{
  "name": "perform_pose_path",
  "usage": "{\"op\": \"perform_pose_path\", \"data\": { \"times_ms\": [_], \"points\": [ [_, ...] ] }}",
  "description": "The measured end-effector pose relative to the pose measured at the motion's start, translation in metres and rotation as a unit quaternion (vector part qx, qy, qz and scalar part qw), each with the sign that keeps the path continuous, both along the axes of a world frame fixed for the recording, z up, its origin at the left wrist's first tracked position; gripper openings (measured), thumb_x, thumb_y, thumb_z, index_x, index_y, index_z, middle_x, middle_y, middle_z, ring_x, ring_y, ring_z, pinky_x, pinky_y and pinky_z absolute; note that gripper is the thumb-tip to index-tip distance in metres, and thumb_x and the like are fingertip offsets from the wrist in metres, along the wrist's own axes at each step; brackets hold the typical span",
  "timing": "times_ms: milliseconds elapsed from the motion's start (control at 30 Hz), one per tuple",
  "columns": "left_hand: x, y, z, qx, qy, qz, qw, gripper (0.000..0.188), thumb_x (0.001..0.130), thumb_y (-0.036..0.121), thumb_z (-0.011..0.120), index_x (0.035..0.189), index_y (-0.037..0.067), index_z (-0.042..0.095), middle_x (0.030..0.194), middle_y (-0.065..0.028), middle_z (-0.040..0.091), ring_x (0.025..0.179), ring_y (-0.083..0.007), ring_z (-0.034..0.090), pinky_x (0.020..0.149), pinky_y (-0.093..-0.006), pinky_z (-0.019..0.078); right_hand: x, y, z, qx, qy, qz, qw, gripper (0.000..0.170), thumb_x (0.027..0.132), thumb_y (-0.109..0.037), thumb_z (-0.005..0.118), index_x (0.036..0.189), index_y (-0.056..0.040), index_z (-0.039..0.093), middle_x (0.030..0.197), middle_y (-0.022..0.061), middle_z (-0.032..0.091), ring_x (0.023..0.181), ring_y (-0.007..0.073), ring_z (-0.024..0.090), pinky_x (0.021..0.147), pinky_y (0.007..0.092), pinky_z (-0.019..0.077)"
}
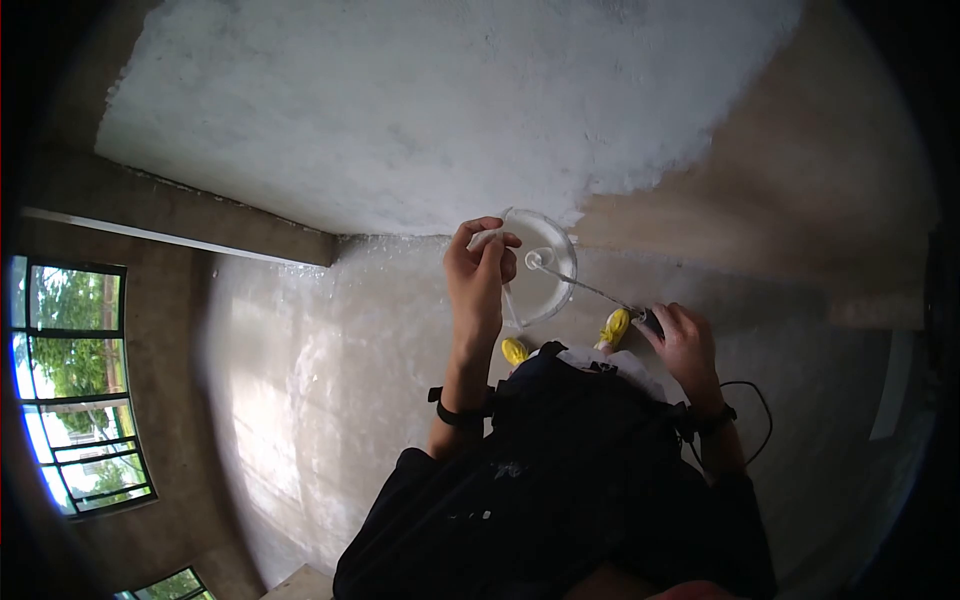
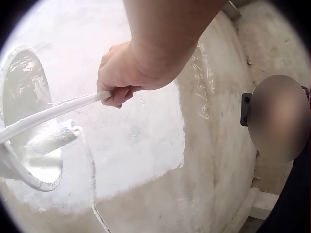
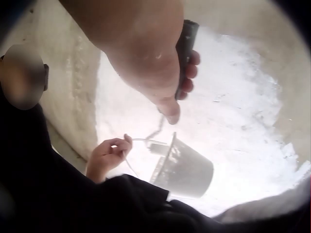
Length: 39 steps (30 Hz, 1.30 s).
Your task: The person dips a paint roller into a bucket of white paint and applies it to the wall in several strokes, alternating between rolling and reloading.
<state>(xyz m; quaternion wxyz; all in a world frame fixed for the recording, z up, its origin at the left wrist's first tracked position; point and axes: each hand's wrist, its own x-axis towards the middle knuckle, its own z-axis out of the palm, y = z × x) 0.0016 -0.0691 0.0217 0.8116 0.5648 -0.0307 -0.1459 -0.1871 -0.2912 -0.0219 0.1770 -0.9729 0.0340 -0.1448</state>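
Note:
My left hand (image 1: 476, 275) grips the white bail handle (image 2: 60, 111) of a white bucket (image 3: 194, 171). White paint coats the bucket's rim and inner wall. At the mouth of the bucket is the paint-covered head of a paint roller (image 2: 52, 140), its thin wire frame running out over the rim. My right hand (image 1: 690, 348) holds that roller by its dark grip (image 3: 187, 42), fingers wrapped round it in the right wrist view. The bucket hangs in front of my feet in the head view, tilted in both wrist views.
Ahead stands a wall with a large white painted area (image 1: 430, 110) and bare brown plaster (image 1: 820, 180) to its right. Yellow shoes (image 1: 615, 328) show below the bucket on a grey floor (image 1: 330, 400). Windows (image 1: 80, 380) are at the left; a black cable (image 1: 768, 410) loops near my right wrist.

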Motion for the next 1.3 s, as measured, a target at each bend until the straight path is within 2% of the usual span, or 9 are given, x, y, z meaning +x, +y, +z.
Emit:
{"op": "perform_pose_path", "data": {
  "times_ms": [167, 233, 467, 533, 667, 767, 833, 967, 1300],
  "points": [
    [0.003, -0.004, -0.001, -0.007, 0.005, 0.004, 1.0, 0.02, 0.086, -0.003, 0.046, 0.105, -0.003, 0.048, 0.083, -0.0141, 0.061, 0.052, -0.0057, 0.039, 0.048, -0.0203, 0.0295, -0.015, -0.018, -0.025, -0.034, -0.077, 0.024, 0.996, 0.029, 0.068, -0.01, 0.079, 0.089, -0.003, 0.06, 0.073, 0.0087, 0.055, 0.064, 0.0278, 0.056, 0.056, 0.0375, 0.0451],
    [0.004, -0.004, -0.001, -0.009, 0.006, 0.001, 1.0, 0.019, 0.086, -0.003, 0.046, 0.105, -0.003, 0.048, 0.083, -0.0139, 0.061, 0.053, -0.0057, 0.039, 0.048, -0.0202, 0.0295, -0.018, -0.02, -0.031, -0.051, -0.082, 0.03, 0.995, 0.037, 0.06, -0.01, 0.076, 0.094, -0.0049, 0.061, 0.078, 0.008, 0.053, 0.069, 0.026, 0.054, 0.059, 0.0375, 0.0448],
    [0.01, -0.002, 0.002, -0.013, -0.002, -0.003, 1.0, 0.019, 0.085, -0.004, 0.047, 0.105, -0.002, 0.048, 0.082, -0.0133, 0.061, 0.053, -0.0056, 0.039, 0.048, -0.02, 0.0294, -0.011, -0.021, -0.036, -0.042, -0.06, 0.027, 0.997, 0.035, 0.061, -0.011, 0.077, 0.092, -0.0046, 0.063, 0.078, 0.009, 0.055, 0.069, 0.0263, 0.057, 0.059, 0.0359, 0.0463],
    [0.013, -0.003, 0.002, -0.015, -0.007, -0.006, 1.0, 0.019, 0.085, -0.004, 0.047, 0.104, -0.003, 0.048, 0.082, -0.0134, 0.061, 0.053, -0.0056, 0.038, 0.048, -0.0199, 0.0293, -0.008, -0.017, -0.046, 0.117, -0.037, -0.007, 0.992, 0.029, 0.066, -0.012, 0.078, 0.09, -0.003, 0.063, 0.077, 0.0109, 0.059, 0.065, 0.0279, 0.059, 0.06, 0.0361, 0.0484],
    [0.014, -0.007, 0.006, -0.019, -0.008, -0.022, 1.0, 0.018, 0.086, -0.004, 0.046, 0.104, -0.003, 0.049, 0.081, -0.0136, 0.061, 0.053, -0.0054, 0.038, 0.048, -0.0196, 0.0287, -0.003, -0.009, -0.035, 0.208, -0.027, -0.037, 0.977, 0.023, 0.074, -0.013, 0.076, 0.085, 0.0004, 0.062, 0.074, 0.0143, 0.062, 0.061, 0.03, 0.06, 0.058, 0.0357, 0.0485],
    [0.014, -0.011, 0.007, -0.015, -0.009, -0.024, 1.0, 0.018, 0.086, -0.004, 0.047, 0.104, -0.002, 0.049, 0.081, -0.0136, 0.061, 0.052, -0.0051, 0.037, 0.047, -0.0195, 0.0282, -0.001, -0.007, -0.026, 0.28, 0.009, -0.058, 0.958, 0.021, 0.078, -0.013, 0.074, 0.081, 0.0029, 0.06, 0.069, 0.0158, 0.06, 0.055, 0.0242, 0.056, 0.056, 0.0331, 0.0457],
    [0.014, -0.013, 0.009, -0.019, -0.012, -0.027, 0.999, 0.018, 0.086, -0.004, 0.047, 0.103, -0.002, 0.049, 0.081, -0.0135, 0.061, 0.052, -0.005, 0.037, 0.047, -0.0194, 0.0282, -0.001, -0.009, -0.023, 0.308, 0.028, -0.064, 0.949, 0.023, 0.081, -0.013, 0.072, 0.077, 0.0044, 0.057, 0.063, 0.016, 0.056, 0.053, 0.0155, 0.048, 0.053, 0.0313, 0.0421],
    [0.016, -0.017, 0.011, -0.024, -0.019, -0.037, 0.999, 0.017, 0.086, -0.003, 0.046, 0.103, -0.002, 0.049, 0.081, -0.013, 0.061, 0.052, -0.0046, 0.037, 0.047, -0.0193, 0.0277, -0.003, -0.011, -0.03, 0.326, 0.064, -0.074, 0.94, 0.027, 0.083, -0.017, 0.069, 0.074, 0.0044, 0.055, 0.06, 0.0157, 0.052, 0.055, 0.0109, 0.041, 0.052, 0.0308, 0.04],
    [0.026, -0.027, 0.014, -0.028, -0.029, -0.043, 0.998, 0.016, 0.086, -0.004, 0.045, 0.101, -0.002, 0.049, 0.079, -0.0129, 0.061, 0.052, -0.0044, 0.038, 0.045, -0.0206, 0.0281, 0.004, -0.011, -0.022, 0.505, 0.145, -0.091, 0.846, 0.03, 0.092, -0.021, 0.058, 0.072, -0.0003, 0.053, 0.056, -0.0004, 0.047, 0.052, 0.0054, 0.042, 0.048, 0.0255, 0.0352]
  ]
}}
